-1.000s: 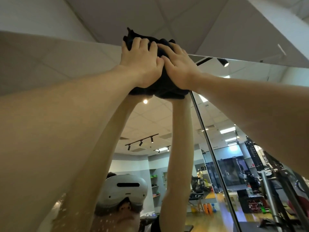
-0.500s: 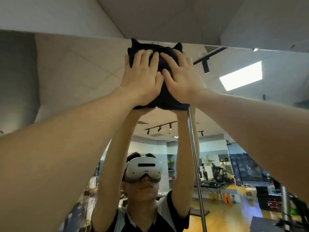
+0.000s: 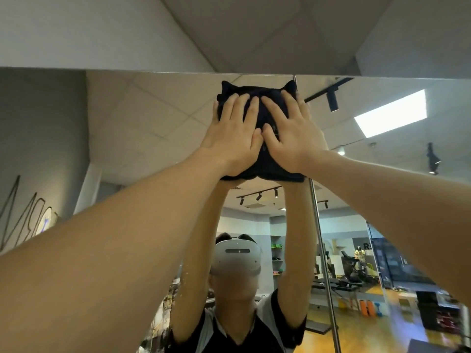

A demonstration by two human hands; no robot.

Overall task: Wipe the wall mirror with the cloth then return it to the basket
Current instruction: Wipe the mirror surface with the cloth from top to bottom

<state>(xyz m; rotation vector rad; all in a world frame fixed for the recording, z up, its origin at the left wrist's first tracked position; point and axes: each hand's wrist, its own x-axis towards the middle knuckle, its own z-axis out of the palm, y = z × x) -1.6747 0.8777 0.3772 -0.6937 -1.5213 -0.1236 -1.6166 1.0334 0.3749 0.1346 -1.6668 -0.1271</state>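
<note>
A dark cloth (image 3: 265,118) is pressed flat against the wall mirror's (image 3: 153,118) top edge by the left hand (image 3: 233,136) and right hand (image 3: 293,133), fingers straight.

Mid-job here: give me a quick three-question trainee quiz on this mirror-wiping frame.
1. True or false: both hands press the dark cloth flat against the wall mirror.
2. Where on the mirror is the cloth? A) just under its top edge B) at its bottom edge C) off the glass
3. Fill in: the vertical seam between mirror panels runs down from under the ___ hand.

Key
1. True: the left hand and right hand lie on it with straight fingers.
2. A
3. right
</note>
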